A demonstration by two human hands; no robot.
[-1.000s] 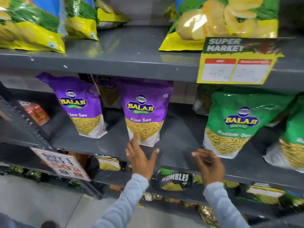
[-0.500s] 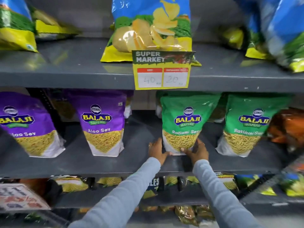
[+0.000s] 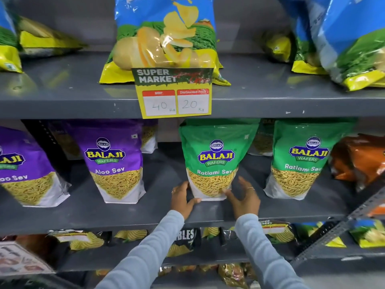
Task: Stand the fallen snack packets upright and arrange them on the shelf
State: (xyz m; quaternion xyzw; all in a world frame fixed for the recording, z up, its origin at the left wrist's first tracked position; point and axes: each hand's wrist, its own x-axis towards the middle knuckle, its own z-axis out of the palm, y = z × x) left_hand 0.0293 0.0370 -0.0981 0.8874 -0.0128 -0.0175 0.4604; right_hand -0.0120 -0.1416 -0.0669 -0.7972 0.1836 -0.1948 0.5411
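While you are facing the grey middle shelf, your left hand is pressing against the lower left corner of the green Ratlami Sev packet, thumb touching its white base. Your right hand is sitting just beside the same packet's lower right corner with fingers spread; only the thumb tip appears to be touching the bag, so neither hand is clamping it, and the two hands are staying apart with the packet between them.

That packet is standing upright on the middle shelf, directly below the yellow price tag, which is hanging from the edge of the upper shelf.

Relative to the held packet:
- A second green Ratlami Sev packet is standing upright to its right, apart from it.
- An orange packet is lying tilted further right, beyond that second green one.
- A purple Aloo Sev packet is standing upright to its left, with bare shelf between.
- Another purple packet is leaning at the far left, partly cut off.
- More packets are sitting behind it; their posture is unclear.
- A blue-and-yellow chips bag is standing above it, behind the tag.

Both your sleeves are light blue-grey.
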